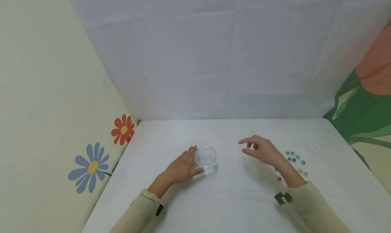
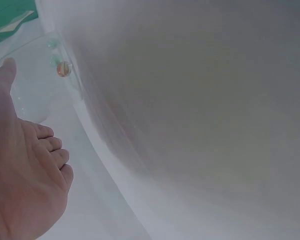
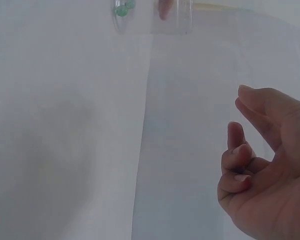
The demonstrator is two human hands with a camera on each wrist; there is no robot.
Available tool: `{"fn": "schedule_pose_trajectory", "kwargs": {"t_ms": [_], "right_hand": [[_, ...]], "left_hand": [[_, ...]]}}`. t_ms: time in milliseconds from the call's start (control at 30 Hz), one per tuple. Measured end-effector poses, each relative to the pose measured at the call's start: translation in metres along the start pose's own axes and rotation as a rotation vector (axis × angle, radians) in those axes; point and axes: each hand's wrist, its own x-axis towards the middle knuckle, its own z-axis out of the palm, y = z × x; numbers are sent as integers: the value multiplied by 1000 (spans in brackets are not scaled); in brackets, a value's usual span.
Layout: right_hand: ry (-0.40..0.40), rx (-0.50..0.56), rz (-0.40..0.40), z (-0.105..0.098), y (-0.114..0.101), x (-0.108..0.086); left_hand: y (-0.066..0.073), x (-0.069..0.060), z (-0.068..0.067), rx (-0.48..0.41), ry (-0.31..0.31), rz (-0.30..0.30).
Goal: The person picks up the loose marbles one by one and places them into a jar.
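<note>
A small clear glass cup (image 1: pixel 207 162) stands on the white table. My left hand (image 1: pixel 181 166) rests against its left side, with straight fingers along the back left and the thumb at the front. In the left wrist view, an orange marble (image 2: pixel 64 69) and green marbles (image 2: pixel 55 60) show in the cup's base. My right hand (image 1: pixel 261 150) is over the table to the right of the cup, apart from it. Its thumb and index finger are spread, the other fingers loosely curled, and nothing is between them.
Loose green marbles (image 1: pixel 297 157) and blue marbles (image 1: pixel 294 160) lie to the right of my right forearm. A brown marble (image 1: pixel 279 179) sits beside that forearm, which partly covers another. A white cloth (image 1: pixel 195 63) hangs behind the table, and flower-patterned cloth (image 1: pixel 91 166) borders the left side.
</note>
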Motion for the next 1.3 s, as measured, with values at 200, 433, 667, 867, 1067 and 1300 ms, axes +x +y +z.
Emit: {"fn": "schedule_pose_trajectory", "kwargs": {"t_ms": [200, 433, 667, 867, 1067, 1300], "right_hand": [[15, -18, 47, -7, 8, -10], [27, -26, 79, -22, 21, -20], [20, -34, 117, -34, 31, -32], [24, -45, 179, -40, 40, -40], [29, -10, 201, -44, 49, -52], [36, -3, 209, -51, 58, -66]], "left_hand": [[0, 0, 0, 8, 0, 8], [0, 2, -1, 12, 0, 2], [-1, 3, -2, 10, -2, -3], [-2, 3, -2, -2, 1, -4], [-2, 1, -1, -7, -9, -13], [-2, 0, -1, -15, -15, -11]]}}
